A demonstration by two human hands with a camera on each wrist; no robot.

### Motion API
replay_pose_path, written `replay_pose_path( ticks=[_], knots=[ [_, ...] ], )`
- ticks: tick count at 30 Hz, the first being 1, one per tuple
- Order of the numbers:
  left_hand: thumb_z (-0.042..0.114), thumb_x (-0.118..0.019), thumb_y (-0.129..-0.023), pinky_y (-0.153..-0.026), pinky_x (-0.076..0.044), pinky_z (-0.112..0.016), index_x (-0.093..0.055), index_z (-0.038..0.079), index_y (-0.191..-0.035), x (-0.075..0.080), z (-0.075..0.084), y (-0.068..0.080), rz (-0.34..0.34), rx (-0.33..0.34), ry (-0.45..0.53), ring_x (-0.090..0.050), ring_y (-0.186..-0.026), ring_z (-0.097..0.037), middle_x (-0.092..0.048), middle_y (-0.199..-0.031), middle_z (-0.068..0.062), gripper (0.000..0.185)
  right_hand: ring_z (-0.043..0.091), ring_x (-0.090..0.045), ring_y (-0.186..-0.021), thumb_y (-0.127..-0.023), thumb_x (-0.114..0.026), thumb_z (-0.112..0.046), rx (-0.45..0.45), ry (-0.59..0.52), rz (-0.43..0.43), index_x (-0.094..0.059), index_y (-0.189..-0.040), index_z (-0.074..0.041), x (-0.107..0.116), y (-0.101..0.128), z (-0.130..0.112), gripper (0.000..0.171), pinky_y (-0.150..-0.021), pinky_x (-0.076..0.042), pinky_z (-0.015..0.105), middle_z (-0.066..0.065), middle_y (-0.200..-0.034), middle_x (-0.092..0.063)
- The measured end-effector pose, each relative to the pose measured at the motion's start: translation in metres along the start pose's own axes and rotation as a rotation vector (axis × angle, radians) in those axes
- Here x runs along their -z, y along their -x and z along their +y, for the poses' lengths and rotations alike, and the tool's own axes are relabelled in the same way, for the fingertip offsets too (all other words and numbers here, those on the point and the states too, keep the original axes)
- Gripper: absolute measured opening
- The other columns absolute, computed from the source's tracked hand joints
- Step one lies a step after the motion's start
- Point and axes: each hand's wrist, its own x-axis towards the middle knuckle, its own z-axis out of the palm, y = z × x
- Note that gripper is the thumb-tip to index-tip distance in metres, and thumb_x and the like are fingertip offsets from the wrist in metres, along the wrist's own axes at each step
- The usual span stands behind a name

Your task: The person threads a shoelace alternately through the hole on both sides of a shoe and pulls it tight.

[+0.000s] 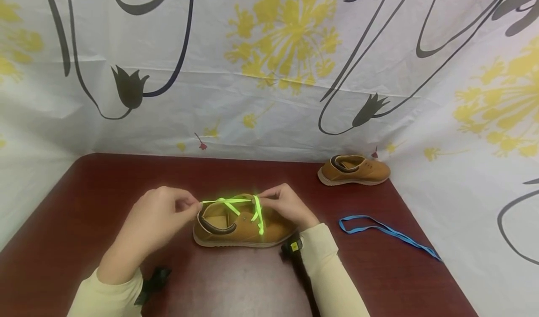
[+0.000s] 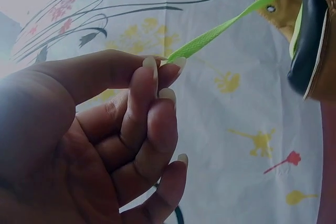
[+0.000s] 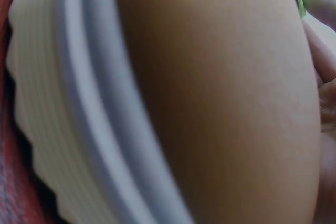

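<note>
A tan shoe with a dark padded collar sits on the table, its toe to the right. A neon green shoelace runs through its eyelets, and one loose end hangs down the near side. The left hand pinches the other end between thumb and fingertips, left of the shoe. In the left wrist view that stretch of lace looks taut up to an eyelet. At the far eyelet flap, the right hand pinches the shoe with thumb and forefinger; whether it also holds lace is unclear. The right wrist view mostly shows the shoe's side.
A second tan shoe, with no lace in it, stands at the table's back right corner. A folded blue shoelace lies near the right edge. Patterned white sheeting hangs behind and beside the dark red table.
</note>
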Motion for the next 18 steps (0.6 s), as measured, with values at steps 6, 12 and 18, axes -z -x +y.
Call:
replay_pose_path(
  ticks=[6,12,18],
  knots=[
    [0.026,-0.072,-0.089,-0.065,-0.047,-0.031,-0.077,0.026,-0.079,0.006,-0.005,0.012,0.023,0.007,-0.018,-0.059,-0.069,-0.006,-0.068,-0.071,0.013,0.011,0.005,-0.068,-0.095,-0.09,-0.076,-0.025,-0.019,-0.006,-0.001,-0.082,-0.102,-0.015,-0.001,-0.001,0.002,0.017,-0.086,-0.051,0.023,0.002,-0.098,-0.08],
    [0.022,-0.072,-0.087,-0.062,-0.044,-0.026,-0.075,0.029,-0.077,0.0,-0.005,0.024,0.034,-0.019,-0.032,-0.054,-0.066,-0.005,-0.063,-0.067,0.015,0.013,0.006,-0.069,-0.093,-0.09,-0.076,-0.022,-0.008,-0.009,0.016,-0.082,-0.101,-0.014,-0.001,-0.002,0.004,0.015,-0.085,-0.051,0.023,0.003,-0.097,-0.08],
    [0.021,-0.075,-0.085,-0.061,-0.042,-0.023,-0.072,0.032,-0.075,-0.01,-0.008,0.039,0.039,-0.014,-0.064,-0.05,-0.064,-0.001,-0.059,-0.065,0.018,0.015,0.006,-0.069,-0.093,-0.089,-0.077,-0.022,-0.002,0.004,0.02,-0.082,-0.101,-0.014,-0.002,-0.002,0.004,0.015,-0.087,-0.051,0.025,0.003,-0.097,-0.08]
  ],
)
